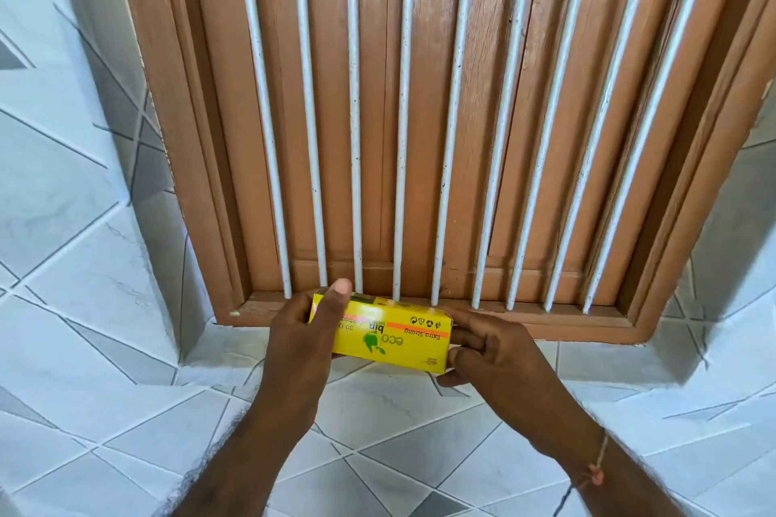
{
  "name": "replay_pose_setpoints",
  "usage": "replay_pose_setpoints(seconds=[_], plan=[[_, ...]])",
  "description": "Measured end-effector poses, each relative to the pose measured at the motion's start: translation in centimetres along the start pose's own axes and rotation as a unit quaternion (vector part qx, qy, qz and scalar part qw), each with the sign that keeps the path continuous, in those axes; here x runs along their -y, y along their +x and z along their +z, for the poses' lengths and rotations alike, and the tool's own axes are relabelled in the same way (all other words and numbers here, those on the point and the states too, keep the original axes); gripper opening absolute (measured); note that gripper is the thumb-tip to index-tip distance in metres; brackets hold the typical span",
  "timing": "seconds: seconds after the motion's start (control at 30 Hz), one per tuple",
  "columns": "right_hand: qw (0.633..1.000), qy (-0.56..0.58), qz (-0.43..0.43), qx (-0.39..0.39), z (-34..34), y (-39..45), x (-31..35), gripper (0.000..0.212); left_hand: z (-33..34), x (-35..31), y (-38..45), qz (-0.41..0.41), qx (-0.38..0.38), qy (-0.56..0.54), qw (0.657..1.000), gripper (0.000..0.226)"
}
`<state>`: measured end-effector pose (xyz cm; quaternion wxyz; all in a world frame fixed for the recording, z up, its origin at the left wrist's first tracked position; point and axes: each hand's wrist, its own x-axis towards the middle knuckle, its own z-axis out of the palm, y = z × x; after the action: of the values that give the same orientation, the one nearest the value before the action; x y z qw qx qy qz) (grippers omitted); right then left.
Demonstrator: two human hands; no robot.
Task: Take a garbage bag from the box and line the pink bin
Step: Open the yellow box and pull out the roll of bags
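Two hands hold one yellow box (390, 334) of garbage bags between them, lengthwise, its print upside down from where the person stands. The left hand (300, 342) grips the left end, thumb laid over the top face and pointing away, fingers wrapped behind. The right hand (491, 353) closes on the right end, fingers curled at the end flap. Just beyond the hands runs a brown wooden window frame (546, 325), its shutters (336, 118) closed behind white vertical bars (356, 139). Under and around the hands lies pale tiled wall (84, 264). A thread bracelet (598, 466) circles the right wrist.
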<state>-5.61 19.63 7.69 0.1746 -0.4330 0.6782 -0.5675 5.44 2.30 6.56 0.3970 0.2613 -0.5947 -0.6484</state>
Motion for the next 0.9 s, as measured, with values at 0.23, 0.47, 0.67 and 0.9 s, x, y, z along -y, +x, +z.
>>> replay_pose_setpoints(seconds=[0.23,0.47,0.67,0.9], plan=[[1.0,0.009,-0.009,-0.005,0.3,0.1,0.5,0.048,0.0,-1.4,-0.5,0.018,-0.001,0.014,1.0,0.059],[0.998,-0.063,-0.012,-0.013,1.3,0.3,0.1,0.041,-0.4,-1.7,-0.8,0.05,-0.006,0.071,0.996,0.054],[0.995,-0.083,-0.028,-0.042,2.1,0.3,-0.2,0.046,-0.3,-2.0,-1.1,0.07,-0.019,0.096,0.993,0.054],[0.99,-0.103,-0.051,-0.08,3.1,0.1,-0.6,0.04,-0.5,-2.1,-1.4,0.046,-0.02,0.08,0.996,0.056]])
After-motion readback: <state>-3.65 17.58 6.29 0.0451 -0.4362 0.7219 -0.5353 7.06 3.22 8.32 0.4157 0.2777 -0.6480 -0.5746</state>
